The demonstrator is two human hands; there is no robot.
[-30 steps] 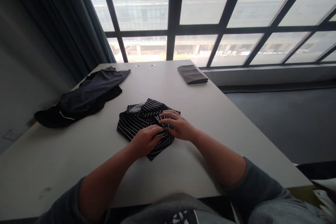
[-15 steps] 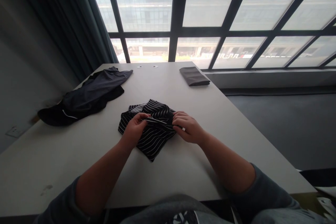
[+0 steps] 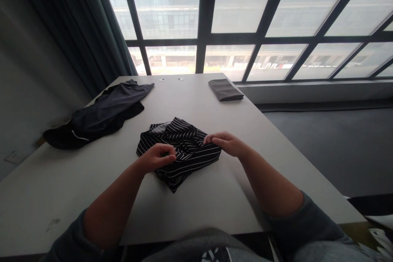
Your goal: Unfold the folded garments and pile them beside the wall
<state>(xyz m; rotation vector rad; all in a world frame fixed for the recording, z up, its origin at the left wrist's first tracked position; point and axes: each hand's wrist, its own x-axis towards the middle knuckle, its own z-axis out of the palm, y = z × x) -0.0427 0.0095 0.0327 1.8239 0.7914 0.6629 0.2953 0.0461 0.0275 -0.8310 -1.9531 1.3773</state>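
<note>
One loose heap of slate-grey and black fabric (image 3: 113, 106) lies along the left edge of the smooth white worktop (image 3: 73, 196), presumably parked there to keep it away from the hands; it looks thin and limp, with a narrow white line near its rounded black end. Next comes the bare left hand (image 3: 156, 156), over the near left part of a black, white-striped piece of cloth (image 3: 193, 163). Its fingers curl towards the thumb; whether fabric is caught between them I cannot tell. The cloth lies crumpled mid-worktop, likely so both hands reach it easily, its soft folds bending the stripes, one corner pointing nearer. At its right side, the bare right hand (image 3: 225, 142) stretches loosely bent fingers over the fabric; any grip is unclear. Farther right, a flat, squared grey folded cloth (image 3: 226, 90) sits near the far edge, seemingly set aside.
</note>
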